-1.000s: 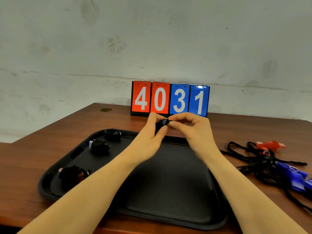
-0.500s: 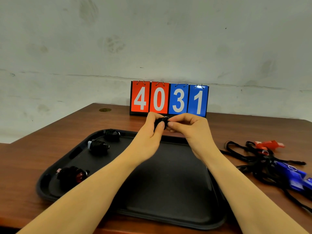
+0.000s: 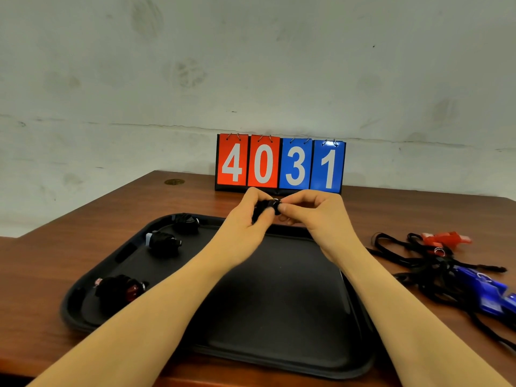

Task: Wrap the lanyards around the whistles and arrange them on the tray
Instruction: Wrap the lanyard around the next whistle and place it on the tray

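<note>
Against grey wall (image 3: 251,65), wooden table (image 3: 97,219).

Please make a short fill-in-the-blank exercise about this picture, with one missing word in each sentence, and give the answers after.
1. The wrapped whistles already lying on the black tray number ____.
2. Both hands, left hand and right hand, hold one wrapped whistle above the tray's ____ edge.
3. The scoreboard behind the hands reads ____.
4. The unwrapped red whistle lies on the table to the ____ of the tray.

Answers: three; far; 4031; right
</note>
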